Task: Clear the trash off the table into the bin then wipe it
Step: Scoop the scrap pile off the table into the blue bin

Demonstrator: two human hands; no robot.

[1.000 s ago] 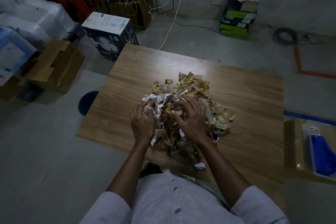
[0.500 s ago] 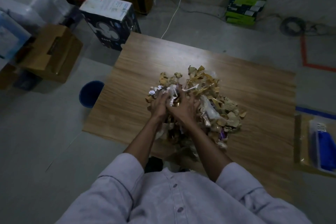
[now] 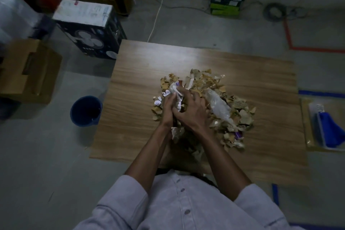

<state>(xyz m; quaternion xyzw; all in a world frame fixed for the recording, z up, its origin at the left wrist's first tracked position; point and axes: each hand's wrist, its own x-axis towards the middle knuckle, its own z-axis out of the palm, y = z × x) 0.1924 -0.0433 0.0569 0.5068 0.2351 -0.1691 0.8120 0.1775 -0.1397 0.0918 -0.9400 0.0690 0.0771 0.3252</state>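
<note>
Found trash pile (image 3: 233,112) heaped at the middle of the table (image 3: 261,78), brown scraps with a clear plastic wrapper (image 3: 218,105) lying across its right part. Saw left hand (image 3: 169,107) and right hand (image 3: 193,111) pressed together over the pile's near-left side, fingers curled round a white paper wad (image 3: 176,92) and loose scraps. Noted blue bin (image 3: 85,111) on the floor, just beside the table's left edge. Spotted blue cloth (image 3: 331,130) beyond the table's right edge, well apart from the pile.

Left of the trash pile (image 3: 240,115) the desk (image 3: 128,117) is bare wood, an open lane to the blue bin (image 3: 82,120) on the floor just past that edge. Beyond and right of the pile, bare desk too.
</note>
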